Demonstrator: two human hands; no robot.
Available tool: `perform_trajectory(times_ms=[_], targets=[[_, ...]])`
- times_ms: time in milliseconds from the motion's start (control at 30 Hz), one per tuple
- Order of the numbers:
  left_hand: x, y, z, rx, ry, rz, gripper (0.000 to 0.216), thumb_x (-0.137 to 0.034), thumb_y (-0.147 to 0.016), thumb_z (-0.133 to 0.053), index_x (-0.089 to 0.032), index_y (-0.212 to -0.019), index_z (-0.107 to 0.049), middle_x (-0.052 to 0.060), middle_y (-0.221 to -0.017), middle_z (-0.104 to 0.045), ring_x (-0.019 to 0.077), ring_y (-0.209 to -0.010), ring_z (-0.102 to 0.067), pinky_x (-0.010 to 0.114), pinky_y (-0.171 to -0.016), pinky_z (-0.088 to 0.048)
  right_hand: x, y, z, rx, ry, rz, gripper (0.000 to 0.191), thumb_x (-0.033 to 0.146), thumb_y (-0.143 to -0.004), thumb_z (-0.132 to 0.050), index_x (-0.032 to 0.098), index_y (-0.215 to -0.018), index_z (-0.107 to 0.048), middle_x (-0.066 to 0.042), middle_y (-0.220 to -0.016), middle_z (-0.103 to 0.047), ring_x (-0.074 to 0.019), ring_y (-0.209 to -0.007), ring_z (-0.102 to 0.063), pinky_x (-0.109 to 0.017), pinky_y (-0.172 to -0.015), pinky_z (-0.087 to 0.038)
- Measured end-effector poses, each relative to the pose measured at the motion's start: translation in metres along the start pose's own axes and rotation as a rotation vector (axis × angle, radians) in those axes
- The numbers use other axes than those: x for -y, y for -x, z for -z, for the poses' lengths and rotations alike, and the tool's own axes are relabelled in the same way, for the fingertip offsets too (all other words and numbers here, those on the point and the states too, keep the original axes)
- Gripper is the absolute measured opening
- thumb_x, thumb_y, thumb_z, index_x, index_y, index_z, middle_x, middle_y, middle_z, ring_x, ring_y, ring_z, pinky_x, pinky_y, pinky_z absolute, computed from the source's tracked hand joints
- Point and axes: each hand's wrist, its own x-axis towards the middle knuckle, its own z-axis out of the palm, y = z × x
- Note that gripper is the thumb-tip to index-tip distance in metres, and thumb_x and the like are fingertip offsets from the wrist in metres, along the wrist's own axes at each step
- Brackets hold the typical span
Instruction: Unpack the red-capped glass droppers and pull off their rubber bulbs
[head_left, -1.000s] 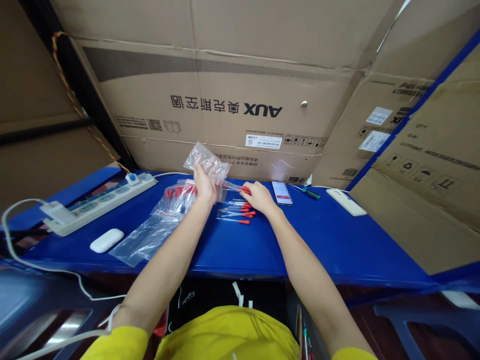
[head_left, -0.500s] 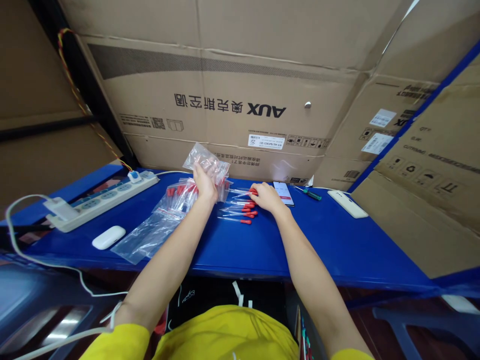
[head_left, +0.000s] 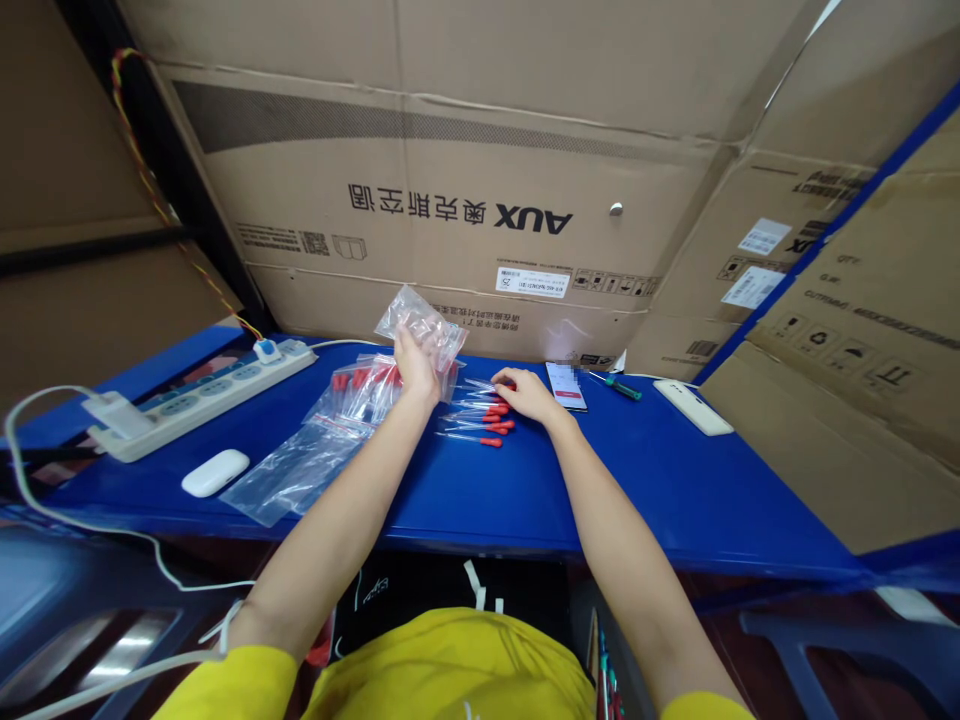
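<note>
My left hand is closed on a clear plastic bag, held up above the table. Under that hand lie flat clear bags, with red-bulbed droppers packed inside some of them. Several loose glass droppers with red rubber bulbs rest on the blue table, bulbs pointing right. My right hand has its fingers curled round the red bulb end of a dropper at the far side of this group. Its fingertips are partly hidden.
A white power strip with plugs and a white oval case are on the left. Right of my right hand lie a phone, a green-handled screwdriver and a cream-coloured slab. Cardboard walls the back.
My left hand and the bag have shifted slightly right. My right hand has moved a little left, its fingers still at the droppers' bulbs.
</note>
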Motion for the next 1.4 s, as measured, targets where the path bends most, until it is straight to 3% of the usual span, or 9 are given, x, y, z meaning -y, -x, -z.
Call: perform_trajectory(times_ms=[400,667,867,1100,1300,1367,1400], targets=[[0.011,-0.002,0.002,0.031,0.102,0.169,0.052,-0.044,-0.111,-0.039,-0.027,-0.160,-0.038,0.014,-0.150,-0.062,0.0209,-0.120,-0.072,0.040,-0.105,-0.058,0.002,-0.002,-0.006,-0.076,-0.031,0.001,0.025,0.020,-0.095,-0.060,0.024,-0.111,-0.079,-0.004,-0.107,-0.081,-0.0217,-0.099,-0.074,-0.035,-0.096,-0.052],[0.020,-0.004,0.005,0.064,0.052,0.201,0.046,-0.042,-0.109,-0.046,-0.027,-0.152,-0.048,0.013,-0.146,-0.065,0.0214,-0.120,-0.072,0.042,-0.107,-0.056,0.019,-0.001,-0.004,-0.284,-0.099,0.008,0.022,0.028,-0.096,-0.060,0.022,-0.110,-0.075,-0.006,-0.110,-0.079,-0.0207,-0.090,-0.073,-0.034,-0.091,-0.053],[0.024,0.013,-0.002,0.142,0.023,0.202,0.040,-0.028,-0.104,-0.058,-0.026,-0.144,-0.055,0.012,-0.136,-0.071,0.0244,-0.121,-0.072,0.044,-0.107,-0.056,0.028,-0.005,-0.006,-0.377,-0.461,0.011,0.033,0.050,-0.099,-0.055,0.022,-0.104,-0.074,-0.005,-0.103,-0.079,-0.0218,-0.099,-0.072,-0.034,-0.096,-0.052],[0.023,0.018,-0.007,0.178,0.040,0.178,0.043,-0.014,-0.095,-0.062,-0.025,-0.136,-0.057,0.009,-0.126,-0.076,0.0214,-0.120,-0.072,0.042,-0.110,-0.053,0.028,-0.013,-0.013,-0.461,-0.808,-0.106,0.038,0.051,-0.075,-0.077,0.019,-0.093,-0.073,-0.006,-0.094,-0.077,-0.0212,-0.092,-0.070,-0.032,-0.088,-0.055],[0.014,0.009,-0.002,0.091,-0.158,0.277,0.046,-0.008,-0.085,-0.064,-0.023,-0.128,-0.056,0.010,-0.118,-0.078,0.0226,-0.112,-0.075,0.042,-0.106,-0.053,0.023,-0.015,-0.006,-0.558,-1.044,-0.215,0.044,0.051,-0.067,-0.084,0.019,-0.094,-0.074,-0.005,-0.094,-0.077,-0.0205,-0.089,-0.069,-0.033,-0.084,-0.056],[0.011,0.010,0.000,0.055,-0.264,0.211,0.046,-0.010,-0.083,-0.069,-0.022,-0.125,-0.056,0.011,-0.121,-0.076,0.0234,-0.111,-0.075,0.042,-0.104,-0.054,0.024,-0.014,-0.003,-0.582,-1.008,-0.177,0.043,0.052,-0.069,-0.083,0.019,-0.094,-0.074,-0.005,-0.095,-0.078,-0.0211,-0.091,-0.069,-0.034,-0.085,-0.057],[0.009,0.011,0.000,0.040,-0.330,0.097,0.047,-0.011,-0.081,-0.072,-0.022,-0.124,-0.057,0.012,-0.124,-0.074,0.0239,-0.115,-0.073,0.041,-0.105,-0.053,0.025,-0.013,-0.001,-0.589,-0.966,-0.145,0.042,0.053,-0.071,-0.082,0.019,-0.095,-0.075,-0.006,-0.096,-0.078,-0.0216,-0.092,-0.070,-0.035,-0.087,-0.057]])
